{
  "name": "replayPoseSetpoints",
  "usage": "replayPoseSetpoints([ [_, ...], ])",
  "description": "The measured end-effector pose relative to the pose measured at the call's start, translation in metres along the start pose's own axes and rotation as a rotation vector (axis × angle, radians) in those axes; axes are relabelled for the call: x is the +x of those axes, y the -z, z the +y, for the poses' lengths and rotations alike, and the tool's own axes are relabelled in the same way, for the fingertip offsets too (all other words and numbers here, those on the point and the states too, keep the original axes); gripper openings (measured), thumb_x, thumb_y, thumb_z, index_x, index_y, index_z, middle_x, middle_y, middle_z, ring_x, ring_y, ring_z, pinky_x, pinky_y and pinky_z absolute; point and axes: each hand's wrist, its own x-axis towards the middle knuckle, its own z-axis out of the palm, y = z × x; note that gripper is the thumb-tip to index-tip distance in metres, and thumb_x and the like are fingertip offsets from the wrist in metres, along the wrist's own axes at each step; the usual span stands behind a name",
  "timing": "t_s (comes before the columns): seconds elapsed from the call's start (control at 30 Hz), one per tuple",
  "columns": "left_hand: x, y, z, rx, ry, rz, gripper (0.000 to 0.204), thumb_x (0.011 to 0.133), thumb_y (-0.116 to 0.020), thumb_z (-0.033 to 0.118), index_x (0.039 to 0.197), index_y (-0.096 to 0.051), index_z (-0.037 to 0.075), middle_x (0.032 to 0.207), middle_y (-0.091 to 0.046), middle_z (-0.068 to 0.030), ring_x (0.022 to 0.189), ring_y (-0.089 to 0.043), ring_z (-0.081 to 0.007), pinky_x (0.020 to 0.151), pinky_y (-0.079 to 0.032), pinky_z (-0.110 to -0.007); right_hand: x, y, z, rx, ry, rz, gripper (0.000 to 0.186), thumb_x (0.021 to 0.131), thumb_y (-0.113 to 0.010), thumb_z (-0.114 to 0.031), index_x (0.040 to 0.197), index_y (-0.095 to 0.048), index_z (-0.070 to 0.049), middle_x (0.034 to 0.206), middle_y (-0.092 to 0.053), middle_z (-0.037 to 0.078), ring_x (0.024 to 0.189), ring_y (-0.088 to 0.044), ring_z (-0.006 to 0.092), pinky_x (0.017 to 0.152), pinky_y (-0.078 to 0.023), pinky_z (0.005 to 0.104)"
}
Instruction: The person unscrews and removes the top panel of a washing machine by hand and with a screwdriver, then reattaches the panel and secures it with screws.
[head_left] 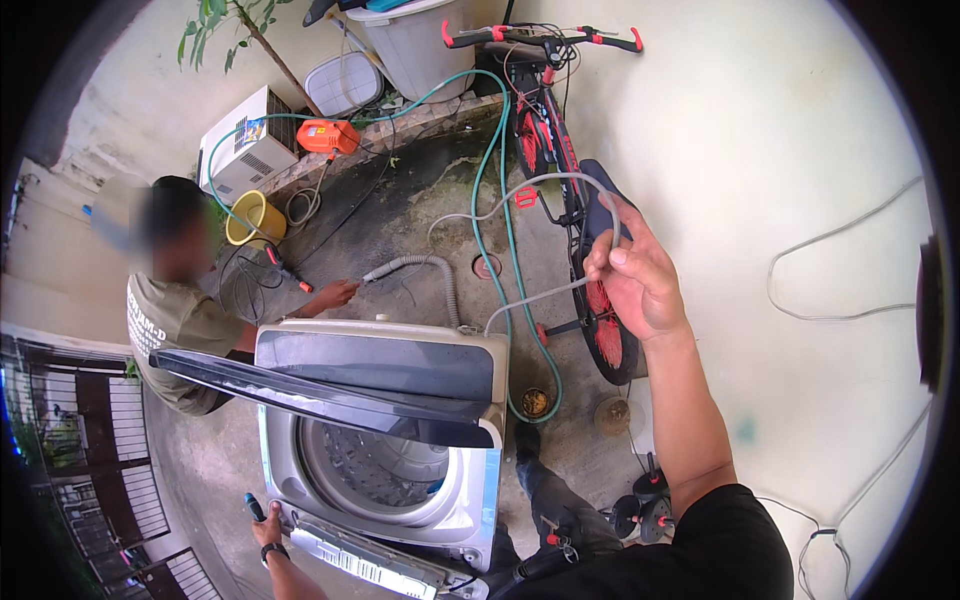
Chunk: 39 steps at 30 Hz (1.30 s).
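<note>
Yard (clock read from mid-view): stained concrete floor (200, 470), with a pale wall (800, 150) from 1 to 4 o'clock.
Top-loading washing machine (484, 500): at 7 o'clock, its dark hinged lid (330, 402) raised at a slant and the round tub (325, 455) showing beneath.
Right hand (645, 275): at 3 o'clock, thumb and fingers pinched narrow on a grey cord (530, 299), which loops across to the washer's back corner.
Left hand (268, 532): between 7 and 8 o'clock, at the washer's front corner, fingers curled round a dark handle with a blue end (254, 507); the rest of that tool cannot be made out.
Co-worker (180, 320): at 9 o'clock, one hand (336, 294) reaching beside the free end of a grey corrugated drain hose (445, 275); whether they touch, I cannot tell.
Bicycle (560, 150): black and red, toward 1 o'clock, near the wall.
Garden hose (478, 200): green, curving down from 12 toward 5 o'clock.
Orange pressure washer (328, 137): between 10 and 11 o'clock, near a yellow bucket (255, 220).
</note>
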Motion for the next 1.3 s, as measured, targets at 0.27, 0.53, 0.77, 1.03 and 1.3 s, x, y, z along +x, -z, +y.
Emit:
replayPoseSetpoints([
  [0.27,0.005,0.003,-0.021,-0.051,-0.166,-0.160,0.066,0.072,-0.086,0.055,0.091,-0.069,-0.006,0.075,-0.067,-0.0081,0.068,-0.061,-0.0231,0.067,-0.050,-0.041,-0.160,-0.081,-0.074,-0.034,0.103,0.086,0.047,0.094,-0.067,-0.010,0.137,-0.051,0.003,0.116,-0.063,0.014,0.122,-0.060,0.0294,0.112,-0.043,0.0458],
  [0.53,0.001,-0.023,-0.041,-0.517,-0.129,-0.264,0.066,0.078,-0.079,0.067,0.095,-0.076,0.003,0.060,-0.051,0.0026,0.047,-0.040,-0.0093,0.045,-0.026,-0.032,-0.313,-0.074,-0.097,0.121,0.479,0.478,0.042,0.098,-0.062,-0.017,0.134,-0.054,0.003,0.125,-0.060,0.013,0.128,-0.055,0.0289,0.119,-0.040,0.0475],
  [0.77,-0.023,0.019,-0.036,-0.525,-0.204,-0.082,0.058,0.091,-0.076,0.048,0.102,-0.074,-0.009,0.092,-0.073,-0.0121,0.083,-0.063,-0.0219,0.078,-0.051,-0.039,-0.457,-0.079,-0.087,0.404,0.555,0.770,0.047,0.101,-0.058,-0.028,0.135,-0.053,0.004,0.125,-0.060,0.015,0.127,-0.055,0.0312,0.121,-0.039,0.0493],
  [1.03,-0.419,0.049,0.119,-0.632,-0.962,-1.241,0.038,0.099,-0.073,0.025,0.123,-0.069,-0.004,0.093,-0.067,0.0004,0.085,-0.057,-0.0114,0.078,-0.047,-0.030,-0.556,-0.187,0.007,0.428,0.239,0.494,0.043,0.104,-0.054,-0.030,0.138,-0.057,-0.003,0.131,-0.064,0.013,0.134,-0.054,0.0258,0.120,-0.034,0.0427],
  [1.3,-0.622,0.031,0.151,-0.113,-1.094,-1.849,0.039,0.101,-0.067,0.044,0.091,-0.063,0.007,0.065,-0.048,0.0058,0.054,-0.038,-0.0057,0.050,-0.029,-0.025,-0.650,-0.160,-0.007,0.724,0.541,0.879,0.031,0.102,-0.058,-0.025,0.127,-0.060,-0.007,0.123,-0.066,0.011,0.120,-0.061,0.0258,0.112,-0.042,0.0431],
])
